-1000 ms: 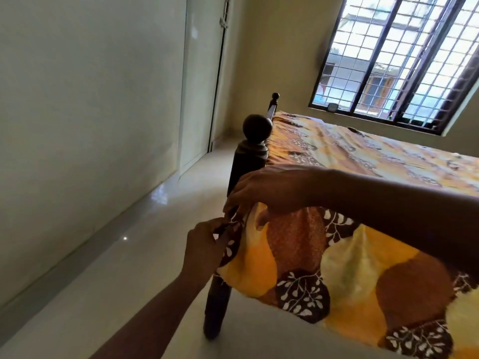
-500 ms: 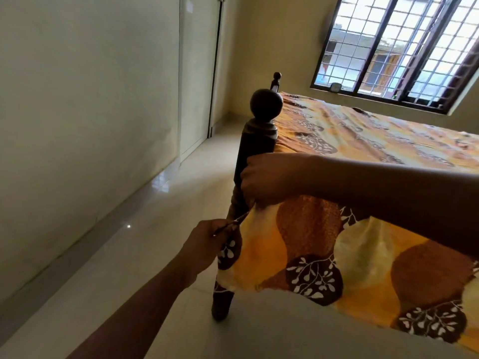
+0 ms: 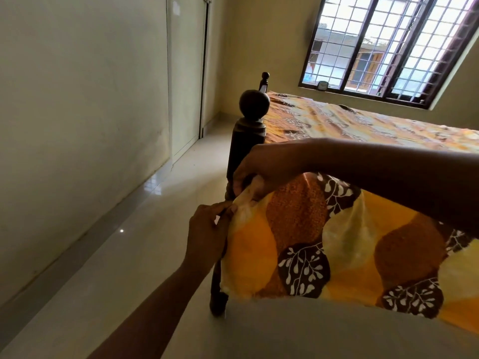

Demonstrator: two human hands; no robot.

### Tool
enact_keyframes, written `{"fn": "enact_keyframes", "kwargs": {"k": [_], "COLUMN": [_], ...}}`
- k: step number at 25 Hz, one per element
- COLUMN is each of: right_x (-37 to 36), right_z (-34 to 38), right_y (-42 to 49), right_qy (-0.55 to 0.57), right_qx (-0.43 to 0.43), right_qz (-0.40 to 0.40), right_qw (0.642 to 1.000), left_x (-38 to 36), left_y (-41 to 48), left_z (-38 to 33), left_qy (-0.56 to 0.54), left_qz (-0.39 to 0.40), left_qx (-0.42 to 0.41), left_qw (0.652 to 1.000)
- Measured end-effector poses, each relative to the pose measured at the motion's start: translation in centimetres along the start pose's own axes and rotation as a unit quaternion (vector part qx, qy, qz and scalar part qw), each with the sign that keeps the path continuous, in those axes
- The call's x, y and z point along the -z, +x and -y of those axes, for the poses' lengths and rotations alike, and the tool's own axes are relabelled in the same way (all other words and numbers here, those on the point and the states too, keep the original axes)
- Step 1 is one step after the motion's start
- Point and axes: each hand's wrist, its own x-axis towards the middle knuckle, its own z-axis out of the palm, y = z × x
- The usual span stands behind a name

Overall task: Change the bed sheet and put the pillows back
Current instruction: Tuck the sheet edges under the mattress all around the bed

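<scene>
1. Head view: my left hand (image 3: 207, 234) and right hand (image 3: 269, 167) pinch the bunched corner of the bed sheet (image 3: 337, 242), fingers curled closed on it, beside the dark bedpost (image 3: 248, 141).
2. I'd pull it taut before tucking.
3. Sheet: orange-brown leaf print, spread over the bed, draping its near edge.

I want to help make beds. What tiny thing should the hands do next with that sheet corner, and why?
Probably pull the corner snug and tuck it by the bedpost: the left hand and right hand both pinch the bed sheet there, bunched and hanging loose.
</scene>
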Motion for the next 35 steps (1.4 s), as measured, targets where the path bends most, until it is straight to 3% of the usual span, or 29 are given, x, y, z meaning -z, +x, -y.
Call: {"fn": "enact_keyframes", "kwargs": {"k": [5, 7, 9, 11, 16, 18, 21, 24, 30, 32, 35], "right_x": [-1.6, -1.5, -1.1, -0.9, 0.3, 0.5, 0.8, 0.8, -0.8, -1.2, -1.6], "right_z": [-0.6, -0.4, -0.1, 0.4, 0.6, 0.5, 0.3, 0.3, 0.7, 0.7, 0.7], "right_y": [-0.4, -0.1, 0.4, 1.3, 3.7, 3.8, 2.8, 1.2, 2.2, 3.0, 4.1], "right_qy": [-0.097, -0.133, -0.171, -0.193, -0.191, -0.168, -0.088, -0.006, -0.11, -0.132, -0.184], "right_qx": [-0.003, 0.0, 0.008, 0.005, -0.012, -0.028, -0.046, -0.034, -0.028, -0.027, -0.008], "right_qz": [-0.028, -0.041, -0.039, -0.02, 0.065, 0.079, 0.046, 0.033, 0.052, 0.064, 0.098], "right_qw": [0.995, 0.99, 0.985, 0.981, 0.979, 0.982, 0.994, 0.999, 0.992, 0.989, 0.978], "left_x": [1.4, 1.1, 0.5, 0.1, -1.2, -1.5, -1.6, -1.5, -1.0, -1.1, -1.9], "left_y": [-0.1, -0.2, -0.3, -0.4, -0.4, 0.0, 0.4, -0.3, -0.3, -0.5, -1.9], "left_z": [-1.0, -0.9, -0.4, -0.1, -1.0, -0.8, -0.1, -1.4, -0.8, 0.1, 0.7], "left_qy": [-0.203, -0.229, -0.109, 0.011, 0.112, 0.072, -0.081, -0.253, -0.283, -0.241, -0.051], "left_qz": [0.094, 0.109, 0.021, -0.091, -0.143, -0.154, -0.046, 0.076, 0.148, 0.136, -0.016], "left_qx": [0.087, 0.099, 0.028, -0.043, -0.111, -0.105, 0.022, 0.129, 0.224, 0.191, 0.026], "left_qw": [0.971, 0.962, 0.993, 0.995, 0.977, 0.98, 0.995, 0.956, 0.921, 0.942, 0.998]}}
